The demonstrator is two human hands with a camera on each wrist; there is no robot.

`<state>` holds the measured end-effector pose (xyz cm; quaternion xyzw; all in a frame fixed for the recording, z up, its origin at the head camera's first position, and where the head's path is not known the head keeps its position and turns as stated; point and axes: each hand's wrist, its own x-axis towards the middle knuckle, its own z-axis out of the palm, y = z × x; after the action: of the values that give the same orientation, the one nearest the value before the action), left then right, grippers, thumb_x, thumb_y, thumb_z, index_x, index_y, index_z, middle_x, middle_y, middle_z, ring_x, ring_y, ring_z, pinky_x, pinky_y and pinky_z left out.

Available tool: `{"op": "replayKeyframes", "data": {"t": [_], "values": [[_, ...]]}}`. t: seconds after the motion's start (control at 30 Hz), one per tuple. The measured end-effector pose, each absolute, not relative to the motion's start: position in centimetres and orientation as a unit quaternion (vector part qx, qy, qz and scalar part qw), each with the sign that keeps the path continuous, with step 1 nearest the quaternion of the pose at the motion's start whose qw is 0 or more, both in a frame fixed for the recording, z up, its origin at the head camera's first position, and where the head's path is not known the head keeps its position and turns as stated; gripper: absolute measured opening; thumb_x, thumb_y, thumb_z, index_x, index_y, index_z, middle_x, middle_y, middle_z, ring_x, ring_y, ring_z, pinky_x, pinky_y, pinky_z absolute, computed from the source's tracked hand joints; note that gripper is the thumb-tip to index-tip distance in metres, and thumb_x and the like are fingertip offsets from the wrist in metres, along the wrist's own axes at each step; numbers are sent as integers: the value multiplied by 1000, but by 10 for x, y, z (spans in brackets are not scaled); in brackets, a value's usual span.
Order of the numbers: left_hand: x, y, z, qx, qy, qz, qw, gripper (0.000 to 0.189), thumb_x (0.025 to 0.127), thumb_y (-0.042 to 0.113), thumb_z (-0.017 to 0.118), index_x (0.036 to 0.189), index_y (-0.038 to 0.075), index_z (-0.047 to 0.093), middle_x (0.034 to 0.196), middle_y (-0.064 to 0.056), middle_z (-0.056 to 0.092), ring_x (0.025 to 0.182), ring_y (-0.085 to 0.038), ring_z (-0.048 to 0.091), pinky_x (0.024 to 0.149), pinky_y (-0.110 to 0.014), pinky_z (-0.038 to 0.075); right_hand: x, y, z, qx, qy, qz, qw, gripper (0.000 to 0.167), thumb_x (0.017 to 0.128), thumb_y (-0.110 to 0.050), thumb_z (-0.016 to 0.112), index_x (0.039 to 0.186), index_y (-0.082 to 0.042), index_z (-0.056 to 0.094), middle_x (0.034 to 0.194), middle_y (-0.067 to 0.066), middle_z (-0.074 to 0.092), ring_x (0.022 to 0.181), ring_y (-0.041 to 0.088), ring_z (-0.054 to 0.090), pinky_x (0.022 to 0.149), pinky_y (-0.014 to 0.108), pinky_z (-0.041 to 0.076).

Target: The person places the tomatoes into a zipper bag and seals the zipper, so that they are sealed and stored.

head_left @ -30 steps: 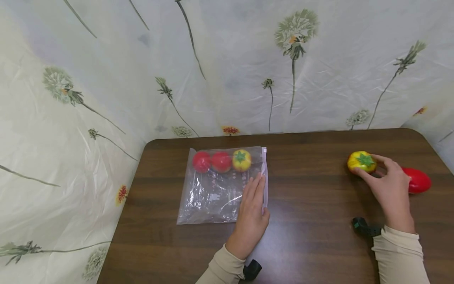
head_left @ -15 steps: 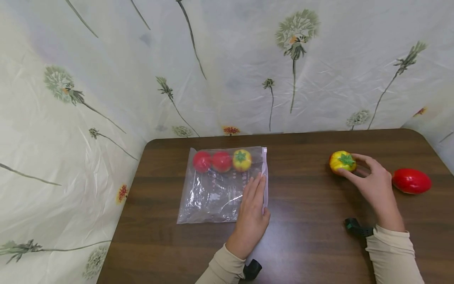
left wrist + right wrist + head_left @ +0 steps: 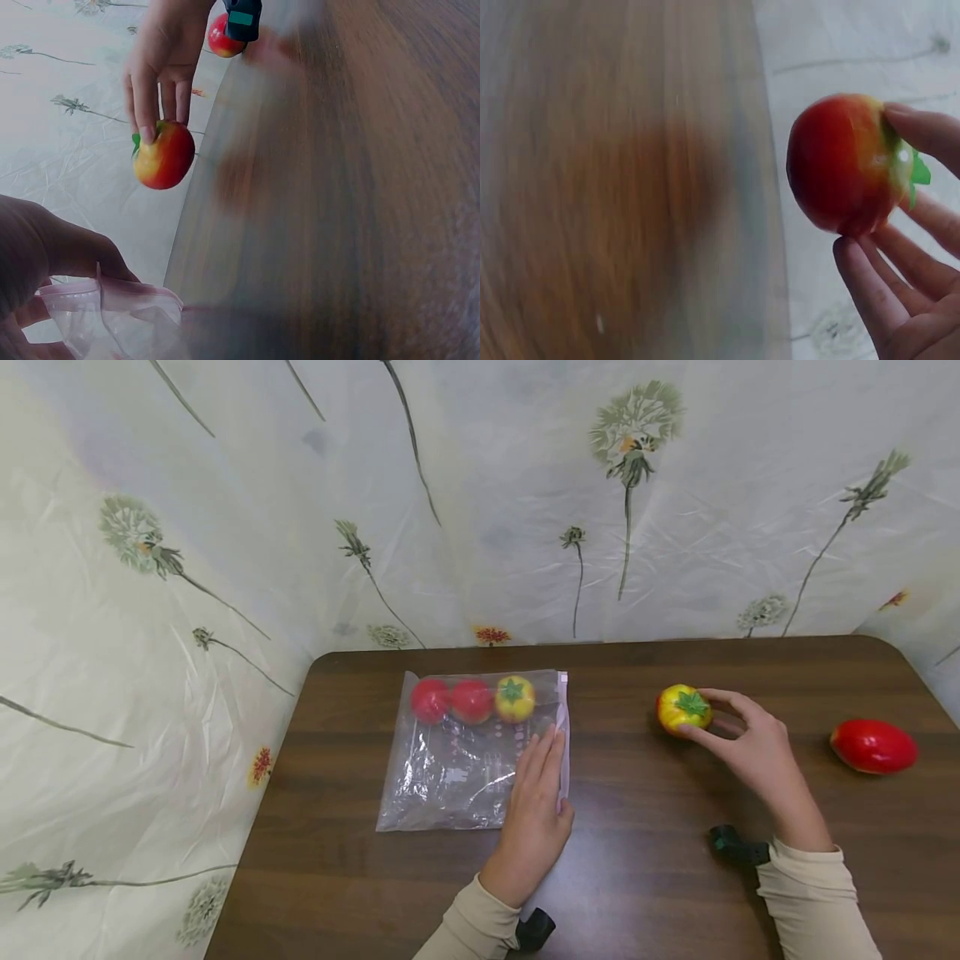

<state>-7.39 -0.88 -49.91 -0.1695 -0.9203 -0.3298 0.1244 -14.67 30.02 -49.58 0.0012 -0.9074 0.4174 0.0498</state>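
Pinched between thumb and fingertips of my right hand (image 3: 757, 752) is a yellow-and-red tomato-like fruit (image 3: 683, 710) with a green leafy top. The right wrist view shows the same fruit (image 3: 847, 163) lifted above the tabletop. My left hand (image 3: 534, 814) lies with straight fingers over the right edge of a clear zip bag (image 3: 450, 777). In the left wrist view the bag's mouth (image 3: 139, 292) gapes a little beside that hand. Inside the bag, along its far side, sit two red round fruits (image 3: 430, 701) (image 3: 472, 702) and a yellow one (image 3: 515, 699) with a green top.
A glossy red oval fruit (image 3: 873, 746) lies on the right part of the brown wooden table (image 3: 630, 893). Floral-patterned sheeting (image 3: 510, 510) hangs behind the table and along its left side. Dark devices (image 3: 536, 930) are strapped on both wrists.
My right hand has carried the yellow-and-red tomato-like fruit leftward, away from the red oval fruit, which now shows whole. The left hand and bag have stayed in place.
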Motion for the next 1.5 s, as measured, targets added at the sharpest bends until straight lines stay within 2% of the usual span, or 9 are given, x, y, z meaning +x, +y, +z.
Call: {"op": "replayKeyframes", "data": {"t": [0.1,0.17,0.23,0.43,0.63,0.73,0.93,1.13,1.5], "values": [[-74,-9,-499,-170,-920,-329,128,93,75,-7,78,158,5,39,164,-10,41,149,-37,42,122,-49,39,-147,290,-494,21,-905,421,51,63,86,-31,85,139,-7,62,139,23,61,110,23,74,78,0,48],[-74,-9,-499,-168,-921,-329,125,92,76,-7,78,158,5,39,165,-9,41,149,-36,42,123,-48,38,-147,283,-494,34,-902,427,49,62,86,-30,85,138,-7,62,138,21,62,104,-2,69,80,0,48],[-75,-9,-499,-167,-922,-328,122,92,76,-7,78,158,5,39,165,-9,40,150,-36,42,123,-48,38,-147,276,-493,46,-901,429,44,61,86,-30,85,138,-7,62,138,20,62,101,-17,57,81,0,49],[-75,-10,-498,-163,-924,-327,110,93,78,-6,78,160,7,36,167,-7,38,151,-34,40,124,-48,36,-146,253,-494,88,-896,433,43,59,84,-23,86,136,-7,64,135,17,65,107,-8,62,86,7,54],[-75,-10,-497,-160,-923,-337,91,93,80,-6,78,161,9,34,168,-5,34,153,-33,38,124,-49,36,-144,232,-494,154,-876,454,45,57,81,-12,88,133,-5,65,131,17,67,112,-19,52,90,5,51],[-75,-10,-496,-160,-923,-340,83,93,80,-6,78,161,9,34,169,-5,34,153,-33,37,125,-49,35,-142,227,-493,167,-876,450,39,58,80,-14,89,133,-7,66,130,14,68,114,-8,59,92,10,53],[-75,-9,-497,-159,-923,-342,76,92,82,-4,77,161,9,34,169,-4,33,154,-33,36,125,-50,35,-140,220,-496,185,-880,437,31,58,80,-14,88,133,-7,66,131,13,67,118,28,65,94,36,58],[-74,-10,-497,-162,-920,-350,66,92,83,-3,77,162,10,33,170,-5,31,155,-33,34,123,-52,36,-139,212,-498,198,-875,441,24,57,80,-12,89,132,-5,66,130,14,67,119,32,65,94,44,57],[-74,-11,-496,-163,-924,-337,79,92,80,-4,79,160,8,35,168,-6,34,153,-35,36,122,-51,39,-141,192,-499,218,-864,454,0,59,78,-11,90,132,-4,65,132,15,67,121,34,66,96,48,58]]}}
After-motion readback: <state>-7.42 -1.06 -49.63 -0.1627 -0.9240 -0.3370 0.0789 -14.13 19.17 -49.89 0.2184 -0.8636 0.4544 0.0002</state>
